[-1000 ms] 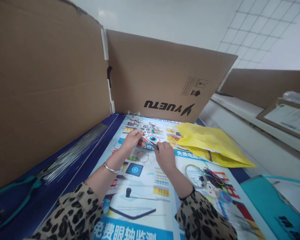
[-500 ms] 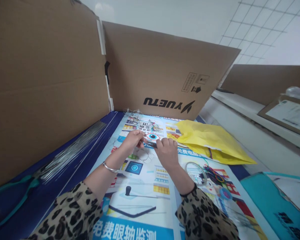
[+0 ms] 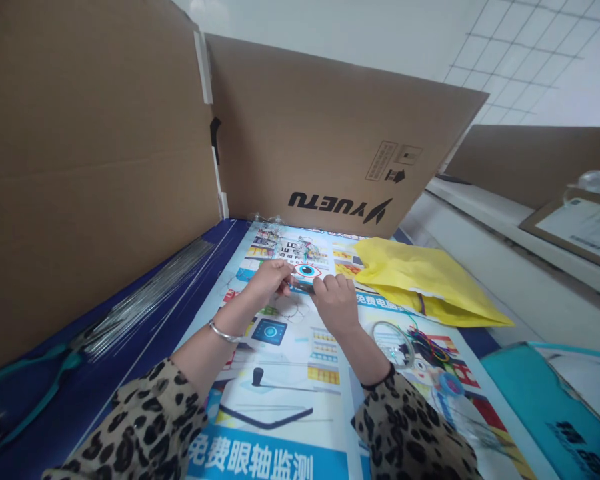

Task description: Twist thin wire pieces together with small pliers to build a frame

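My left hand [image 3: 271, 279], with a silver bangle at the wrist, is closed in a pinch above the printed poster [image 3: 285, 353]. Whatever it pinches is too small to make out. My right hand [image 3: 337, 303] is wrapped round a slim dark tool [image 3: 304, 287], whose tip points left at my left fingertips; its exact kind is unclear. Thin wire loops [image 3: 289, 310] lie on the poster just below my hands. Farther back is a tangle of fine wire [image 3: 307, 250] with small coloured bits.
At left lie a bundle of straight metal wires [image 3: 145, 293] and teal-handled pliers [image 3: 55, 380]. A yellow bag [image 3: 425, 277], a clear ring-shaped coil [image 3: 394, 343], coloured cords [image 3: 433, 347] and a teal box [image 3: 545, 400] stand right. Cardboard panels [image 3: 330, 127] wall the back and left.
Both hands keep nearly the same pose, with the dark tool still between them. The view has shifted very slightly.
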`<state>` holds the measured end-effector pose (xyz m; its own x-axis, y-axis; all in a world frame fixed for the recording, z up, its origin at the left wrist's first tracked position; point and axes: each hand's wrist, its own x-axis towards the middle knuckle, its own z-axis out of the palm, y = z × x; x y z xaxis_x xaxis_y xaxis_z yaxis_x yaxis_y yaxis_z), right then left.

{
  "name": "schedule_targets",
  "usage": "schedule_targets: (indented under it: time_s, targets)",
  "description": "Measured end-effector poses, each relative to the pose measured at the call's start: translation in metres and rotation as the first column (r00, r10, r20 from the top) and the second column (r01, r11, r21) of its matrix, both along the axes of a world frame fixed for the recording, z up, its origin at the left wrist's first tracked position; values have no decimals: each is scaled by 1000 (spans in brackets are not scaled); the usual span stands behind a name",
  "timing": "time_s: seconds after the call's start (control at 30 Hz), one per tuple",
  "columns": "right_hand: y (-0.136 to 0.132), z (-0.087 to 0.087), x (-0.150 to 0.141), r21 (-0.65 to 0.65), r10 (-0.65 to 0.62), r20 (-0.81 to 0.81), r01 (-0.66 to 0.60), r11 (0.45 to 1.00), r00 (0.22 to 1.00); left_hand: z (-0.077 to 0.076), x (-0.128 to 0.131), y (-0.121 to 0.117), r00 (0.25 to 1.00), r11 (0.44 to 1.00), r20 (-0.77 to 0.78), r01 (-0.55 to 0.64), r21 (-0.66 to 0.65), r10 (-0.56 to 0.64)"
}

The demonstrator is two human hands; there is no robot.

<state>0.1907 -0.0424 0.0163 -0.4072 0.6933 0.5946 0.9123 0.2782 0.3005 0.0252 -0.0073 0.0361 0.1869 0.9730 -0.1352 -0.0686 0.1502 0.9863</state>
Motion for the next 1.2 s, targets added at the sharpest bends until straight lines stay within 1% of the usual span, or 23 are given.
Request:
schedule_targets:
  time_s: [0.27, 0.57, 0.73, 1.0, 1.2]
  targets:
    - [0, 0, 1, -10, 1, 0, -1, 1000, 1000, 2, 1, -2, 1000, 1000, 14, 4, -22, -3]
    - [-2, 0, -1, -13, 6, -3, -6, 1000, 1000, 2, 1, 0, 1000, 1000, -15, -9, -25, 8]
    - [-2, -1, -1, -13, 2, -8, -2, 1000, 1000, 2, 2, -1, 1000, 999, -15, -19, 29, 19]
    - [-1, -4, -2, -41, 0, -20, -1, 999, 1000, 8, 3, -3, 998, 996, -45, -33, 83, 37]
    - [0, -7, -3, -65, -2, -30, 0, 998, 1000, 3, 2, 0, 996, 984, -81, -17, 178, 32]
